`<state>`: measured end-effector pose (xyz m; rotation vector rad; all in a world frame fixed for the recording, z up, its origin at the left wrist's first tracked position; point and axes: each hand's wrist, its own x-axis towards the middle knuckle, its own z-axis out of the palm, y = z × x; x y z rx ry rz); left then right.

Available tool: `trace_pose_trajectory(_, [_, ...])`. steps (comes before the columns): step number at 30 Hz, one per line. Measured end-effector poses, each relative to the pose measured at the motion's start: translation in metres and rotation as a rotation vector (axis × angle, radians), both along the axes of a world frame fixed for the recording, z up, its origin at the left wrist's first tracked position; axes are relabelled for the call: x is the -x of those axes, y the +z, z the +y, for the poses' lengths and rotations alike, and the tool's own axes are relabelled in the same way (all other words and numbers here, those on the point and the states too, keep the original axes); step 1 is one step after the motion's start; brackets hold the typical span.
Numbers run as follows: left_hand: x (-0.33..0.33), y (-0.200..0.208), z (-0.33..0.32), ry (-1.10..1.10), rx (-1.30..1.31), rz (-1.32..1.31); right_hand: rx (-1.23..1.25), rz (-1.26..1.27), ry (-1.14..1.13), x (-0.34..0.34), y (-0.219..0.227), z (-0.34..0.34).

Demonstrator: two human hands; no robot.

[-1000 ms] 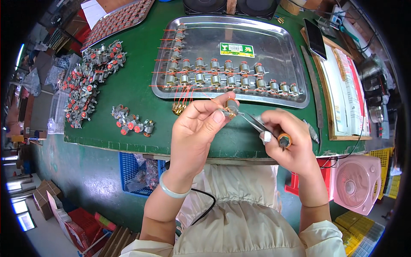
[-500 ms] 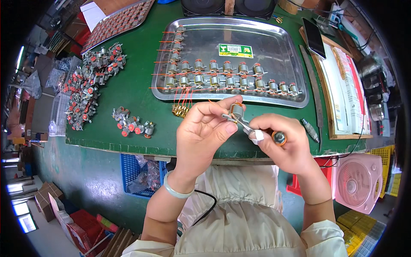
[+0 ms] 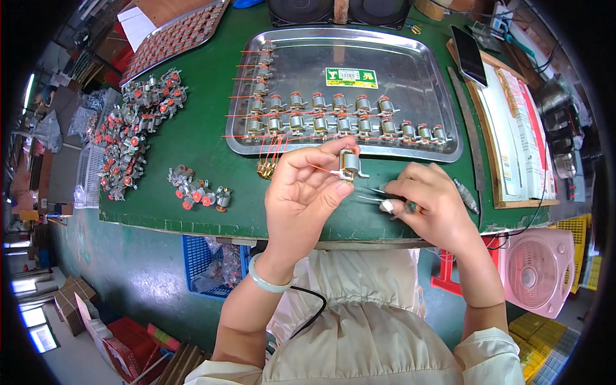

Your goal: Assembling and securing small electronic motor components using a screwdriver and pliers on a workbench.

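Note:
Between the thumb and fingers of my left hand [image 3: 296, 202] is a small silver cylindrical part [image 3: 350, 162] with a red end, metal lugs and a thin orange wire. My right hand [image 3: 436, 204] is closed round a pair of tweezers [image 3: 369, 194]; their two thin prongs point left, spread and apart from the part. A dark rounded handle end also shows in that hand, and one finger wears a white wrap. Beyond my hands lies a metal tray [image 3: 404, 61] with rows of similar parts [image 3: 343, 122]. Several brass pieces on orange wires [image 3: 266, 168] hang over its near edge.
A heap of similar parts [image 3: 125, 151] and a smaller cluster [image 3: 199, 191] lie on the green table [image 3: 224, 70] at left. A filled second tray [image 3: 173, 45] is behind. At right are a file [image 3: 468, 128], a framed board with papers [image 3: 513, 141] and a phone [image 3: 470, 56].
My right hand has drawn the tweezers back to the right, off the part, and their prongs have come apart. My left hand keeps the part, which is now turned more upright.

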<state>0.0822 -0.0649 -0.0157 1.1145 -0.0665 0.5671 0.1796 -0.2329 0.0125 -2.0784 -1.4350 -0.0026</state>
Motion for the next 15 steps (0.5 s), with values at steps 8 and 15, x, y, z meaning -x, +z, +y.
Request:
trace_pose_trajectory(8, [-0.002,-0.006,-0.010,-0.100,-0.004,0.017,-0.252,0.246,-0.046,0.014,0.010,0.018])
trace_pose_trajectory(15, [0.007,0.001,-0.008,0.007,-0.099,0.162,-0.049,-0.289,-0.179,-0.045,0.010,0.005])
